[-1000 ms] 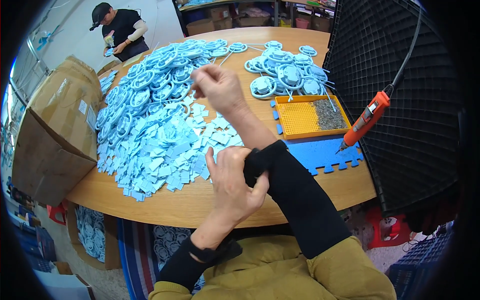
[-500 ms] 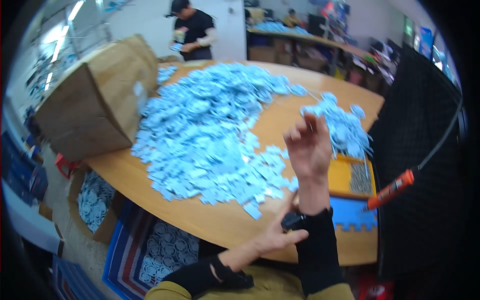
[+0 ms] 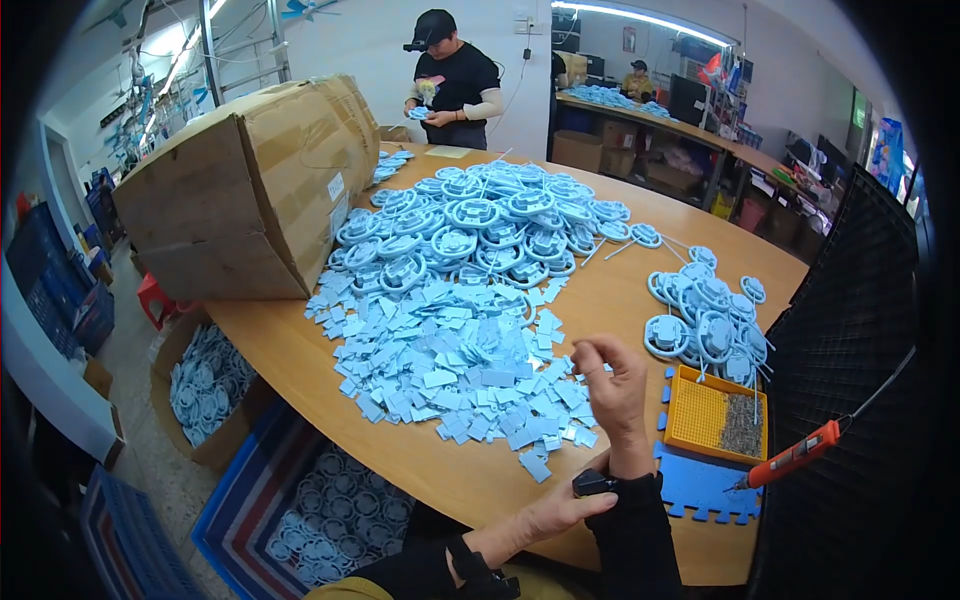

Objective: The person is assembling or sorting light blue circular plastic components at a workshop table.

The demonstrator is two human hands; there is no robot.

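A person is working at a round wooden counter (image 3: 300, 350), the right hand (image 3: 612, 385) raised over its near edge with fingers curled loosely inward; whether the grip is holding anything cannot be told. The left hand (image 3: 560, 510) is pinching the black sleeve cuff (image 3: 600, 485) at the right wrist, its grip closed on the fabric. Just left of the right hand, a heap of small flat blue plastic pieces (image 3: 450, 365) is spreading across the counter, with a pile of round blue moulded parts (image 3: 480, 225) lying beyond it. To the right, an orange tray (image 3: 700, 415) is sitting above a blue foam mat (image 3: 700, 485), an orange-handled tool (image 3: 795, 457) hanging near them. A large cardboard box (image 3: 250, 190) is lying on the counter's left side. Another person (image 3: 450, 85) is standing at the far end.
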